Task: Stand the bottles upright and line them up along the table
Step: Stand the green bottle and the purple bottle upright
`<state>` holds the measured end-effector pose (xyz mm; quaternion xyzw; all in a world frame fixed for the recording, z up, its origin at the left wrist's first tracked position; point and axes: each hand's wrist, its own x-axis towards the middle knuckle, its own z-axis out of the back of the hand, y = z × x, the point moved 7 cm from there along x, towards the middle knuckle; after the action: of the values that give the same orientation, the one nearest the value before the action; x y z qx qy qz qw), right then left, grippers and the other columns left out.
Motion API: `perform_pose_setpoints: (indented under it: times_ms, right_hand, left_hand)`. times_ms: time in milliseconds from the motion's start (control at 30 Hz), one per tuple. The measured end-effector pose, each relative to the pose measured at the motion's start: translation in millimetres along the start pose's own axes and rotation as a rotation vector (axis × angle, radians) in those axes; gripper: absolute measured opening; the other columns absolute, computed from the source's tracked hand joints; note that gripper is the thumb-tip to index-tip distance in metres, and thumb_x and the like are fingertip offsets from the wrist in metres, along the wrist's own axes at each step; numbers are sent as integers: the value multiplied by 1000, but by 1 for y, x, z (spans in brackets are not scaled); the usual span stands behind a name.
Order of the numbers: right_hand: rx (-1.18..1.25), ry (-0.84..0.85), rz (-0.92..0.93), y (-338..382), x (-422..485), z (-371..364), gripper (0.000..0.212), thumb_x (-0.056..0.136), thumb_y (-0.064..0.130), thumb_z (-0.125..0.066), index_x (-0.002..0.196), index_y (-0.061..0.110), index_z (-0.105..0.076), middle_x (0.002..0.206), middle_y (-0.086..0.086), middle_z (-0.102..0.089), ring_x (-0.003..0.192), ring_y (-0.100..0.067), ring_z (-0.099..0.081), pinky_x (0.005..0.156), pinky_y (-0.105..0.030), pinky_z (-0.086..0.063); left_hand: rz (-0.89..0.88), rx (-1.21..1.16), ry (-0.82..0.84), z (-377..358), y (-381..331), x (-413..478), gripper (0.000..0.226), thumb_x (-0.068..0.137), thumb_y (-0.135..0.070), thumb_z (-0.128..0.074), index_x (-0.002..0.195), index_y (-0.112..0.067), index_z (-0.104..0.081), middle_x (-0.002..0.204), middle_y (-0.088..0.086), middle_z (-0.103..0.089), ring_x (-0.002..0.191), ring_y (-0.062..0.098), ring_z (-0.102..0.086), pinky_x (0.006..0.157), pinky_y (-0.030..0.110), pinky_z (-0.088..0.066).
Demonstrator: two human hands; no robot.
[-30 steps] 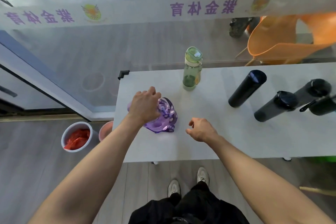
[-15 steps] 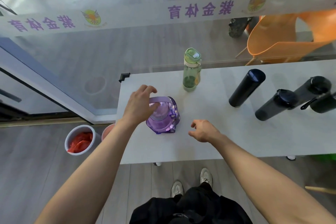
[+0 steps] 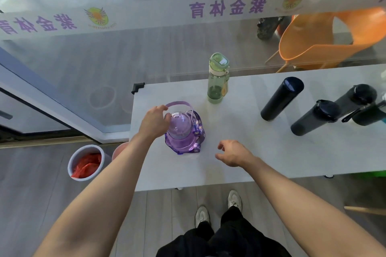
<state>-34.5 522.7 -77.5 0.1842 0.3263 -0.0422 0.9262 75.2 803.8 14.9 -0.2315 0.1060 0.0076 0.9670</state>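
A round purple bottle (image 3: 184, 133) with a raised strap handle stands upright near the left end of the white table (image 3: 271, 158). My left hand (image 3: 154, 122) curls against the left side of its lid, fingers touching the handle's base. My right hand (image 3: 232, 152) hovers open above the table to the right of it, holding nothing. A green bottle (image 3: 217, 81) stands upright near the far edge. Three black bottles (image 3: 282, 99) (image 3: 315, 118) (image 3: 357, 98) stand to the right, and another dark bottle (image 3: 370, 113) is cut off at the frame's right edge.
A glass wall with a printed banner (image 3: 227, 8) runs just behind the table's far edge. An orange chair (image 3: 334, 35) stands beyond it. On the floor at the left sit a grey bucket of red material (image 3: 86, 162) and a pink bucket (image 3: 120, 149).
My left hand has slid from on top of the purple bottle's lid to its left side, and the strap handle now stands up. My right hand has barely moved.
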Motion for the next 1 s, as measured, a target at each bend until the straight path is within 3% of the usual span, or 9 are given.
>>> perform_pose_setpoints:
  times_ms: [167, 300, 400, 567, 667, 800, 1000]
  right_hand:
    - [-11, 0, -20, -2, -7, 13, 57, 99, 47, -65, 149, 19, -58, 149, -8, -62, 129, -28, -62, 107, -39, -52]
    - [-47, -47, -13, -9, -24, 37, 61, 100, 46, -65, 155, 20, -54, 156, -5, -57, 138, -28, -58, 111, -40, -50]
    - [-82, -71, -10, -27, -42, 56, 63, 101, 45, -64, 157, 20, -51, 159, -4, -55, 143, -27, -53, 115, -40, -46]
    - [-46, -114, -57, -77, -75, 81, 66, 102, 47, -63, 161, 24, -46, 163, -2, -50, 147, -25, -50, 117, -40, -43]
    - [0, -154, -77, -113, -96, 93, 65, 103, 47, -63, 162, 26, -45, 165, -1, -47, 148, -25, -48, 116, -41, -43]
    - [51, -181, -103, -173, -123, 107, 64, 102, 46, -63, 160, 25, -46, 164, -1, -48, 146, -25, -50, 115, -42, -45]
    - [2, -197, -95, -286, -156, 142, 61, 103, 46, -64, 158, 24, -51, 161, -1, -52, 144, -24, -52, 115, -40, -44]
  left_hand:
    - [-96, 55, -88, 21, -15, -11, 36, 103, -36, -68, 133, -17, -71, 132, 7, -67, 115, 31, -68, 98, 45, -56]
    - [-289, 83, -87, 31, -56, -30, 31, 100, -31, -67, 129, -22, -73, 128, -1, -68, 106, 25, -71, 93, 45, -59]
    - [-409, 141, 49, 16, -90, -45, 30, 100, -32, -64, 127, -25, -73, 124, -4, -72, 107, 24, -71, 91, 43, -59]
    - [-392, 441, 391, -42, -120, -64, 41, 99, -42, -62, 136, -24, -65, 136, 3, -66, 119, 31, -64, 93, 40, -54]
    - [-375, 493, 490, -72, -141, -74, 54, 101, -43, -66, 151, -23, -56, 147, 7, -62, 128, 31, -62, 101, 42, -53]
    - [-412, 575, 490, -104, -195, -80, 62, 102, -52, -65, 157, -27, -50, 155, 6, -55, 136, 32, -58, 109, 50, -53]
    - [-450, 596, 397, -151, -309, -98, 59, 105, -51, -61, 158, -30, -48, 152, 1, -59, 133, 27, -61, 106, 45, -54]
